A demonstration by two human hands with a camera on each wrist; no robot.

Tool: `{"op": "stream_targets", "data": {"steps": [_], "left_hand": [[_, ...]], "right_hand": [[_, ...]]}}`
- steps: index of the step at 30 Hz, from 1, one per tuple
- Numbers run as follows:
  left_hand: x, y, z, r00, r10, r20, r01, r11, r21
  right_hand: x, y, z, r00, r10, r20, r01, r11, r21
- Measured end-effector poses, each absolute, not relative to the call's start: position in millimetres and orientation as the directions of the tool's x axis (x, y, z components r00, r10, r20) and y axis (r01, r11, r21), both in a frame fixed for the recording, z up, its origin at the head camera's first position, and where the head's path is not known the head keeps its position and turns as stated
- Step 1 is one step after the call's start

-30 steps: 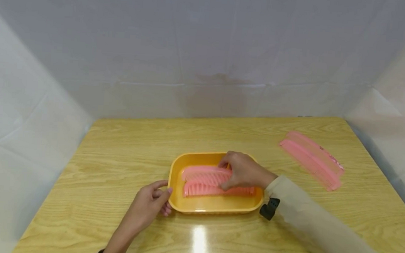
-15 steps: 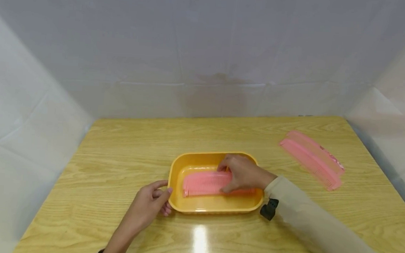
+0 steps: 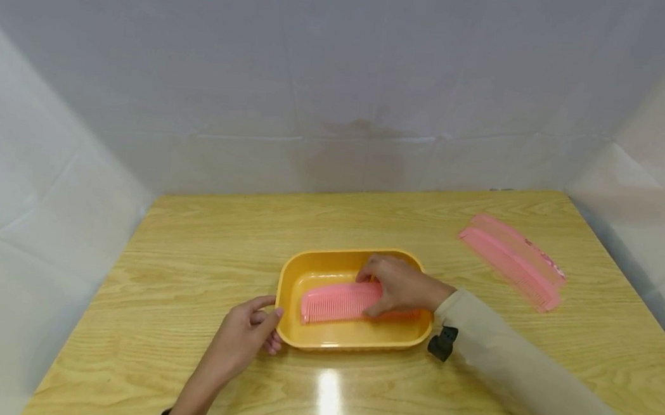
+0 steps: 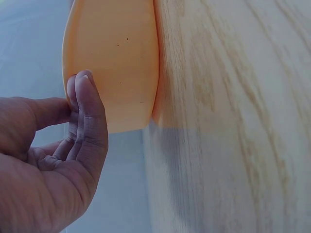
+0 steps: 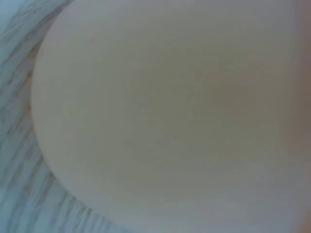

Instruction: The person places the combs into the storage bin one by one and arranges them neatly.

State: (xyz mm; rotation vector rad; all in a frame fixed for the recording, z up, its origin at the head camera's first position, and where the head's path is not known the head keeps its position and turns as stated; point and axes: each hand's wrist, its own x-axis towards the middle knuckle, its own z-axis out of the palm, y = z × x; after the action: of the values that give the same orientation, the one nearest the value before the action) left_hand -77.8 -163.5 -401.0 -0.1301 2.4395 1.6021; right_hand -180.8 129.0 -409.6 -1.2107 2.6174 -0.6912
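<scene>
A yellow-orange plastic tub (image 3: pixel 352 346) stands on the wooden table. At its left end my left hand (image 3: pixel 240 338) pinches the rim, thumb over the edge and fingers against the outer wall. The left wrist view shows this hand (image 4: pixel 63 160) at the tub's outer wall (image 4: pixel 121 63). Inside the tub lies a pink comb (image 3: pixel 335 301), teeth toward me. My right hand (image 3: pixel 399 284) grips it across the middle, thumb on the near side and fingers on the far side. Any second comb beneath is hidden. A close, blurred pale surface (image 5: pixel 160 111) fills most of the right wrist view.
Two more pink combs (image 3: pixel 512 260) lie side by side at the table's right, one with a flowered patch on its spine. White sheeting (image 3: pixel 339 94) rises behind and at both sides of the wooden table (image 3: pixel 205 238).
A second second's-earlier comb edge behind the front comb is out of sight; the two pink combs now line up as one under my right hand, which shifted slightly nearer. My left hand stays put.
</scene>
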Motion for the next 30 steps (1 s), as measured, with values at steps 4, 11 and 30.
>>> {"op": "stream_targets", "data": {"steps": [4, 11, 30], "left_hand": [[-77.9, -163.7, -401.5, -0.972, 0.045, -0.231, -0.194, 0.405, 0.893], [-78.6, -163.3, -401.9, -0.972, 0.041, -0.23, -0.192, 0.414, 0.89], [-77.1, -161.5, -400.4, -0.972, 0.047, -0.231, -0.193, 0.409, 0.892]], "right_hand": [[-179.9, 130.0, -407.0, -0.654, -0.756, 0.025, -0.667, 0.56, -0.492], [-179.5, 138.9, -384.2, -0.71, -0.703, 0.027, -0.597, 0.582, -0.552], [-188.4, 209.1, -358.9, -0.836, -0.545, 0.061, -0.476, 0.665, -0.576]]}}
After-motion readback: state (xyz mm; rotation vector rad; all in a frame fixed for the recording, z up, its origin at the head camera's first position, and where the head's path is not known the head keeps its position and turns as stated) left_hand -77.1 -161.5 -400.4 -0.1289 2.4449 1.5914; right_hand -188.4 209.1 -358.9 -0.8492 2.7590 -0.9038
